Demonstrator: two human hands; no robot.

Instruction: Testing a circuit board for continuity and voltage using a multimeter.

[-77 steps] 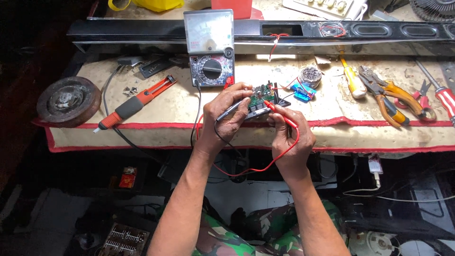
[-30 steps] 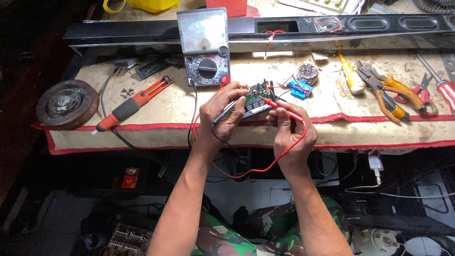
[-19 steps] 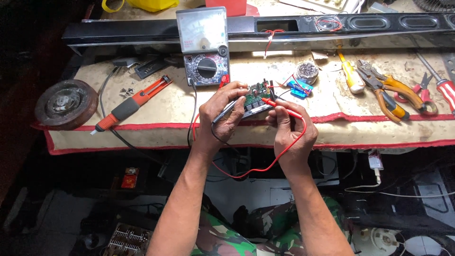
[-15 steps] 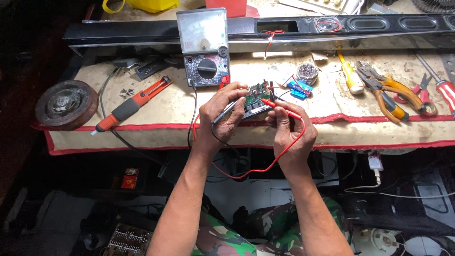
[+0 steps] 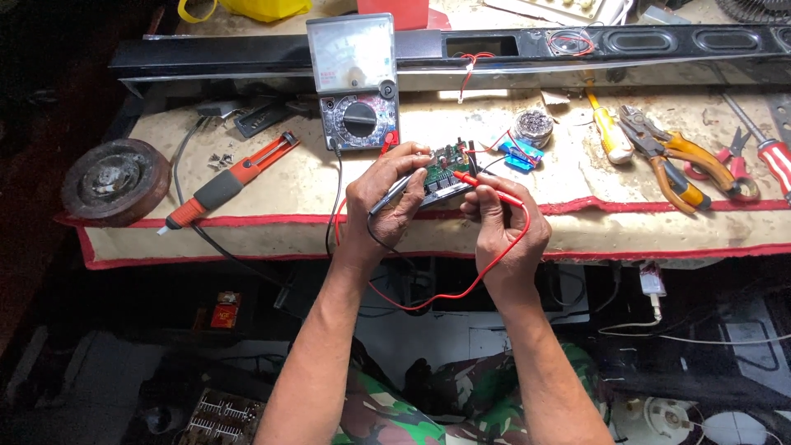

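Note:
My left hand (image 5: 386, 195) grips a black test probe (image 5: 396, 190) and steadies a small green circuit board (image 5: 446, 168) at the workbench's front edge. My right hand (image 5: 501, 221) pinches a red test probe (image 5: 486, 180) whose tip touches the board. The red lead loops down below the bench. Just behind the board stands an analogue multimeter (image 5: 354, 80) with a white dial face and black selector knob.
An orange soldering iron (image 5: 232, 183) and a round dark metal disc (image 5: 114, 179) lie left. A tin of solder wick (image 5: 534, 128), blue part, yellow screwdriver (image 5: 607, 133), orange pliers (image 5: 676, 161) and red screwdriver (image 5: 766, 147) lie right. A long black speaker bar (image 5: 659, 39) spans the back.
Both hands and the board have stayed in nearly the same place; the probes have shifted only slightly on the board.

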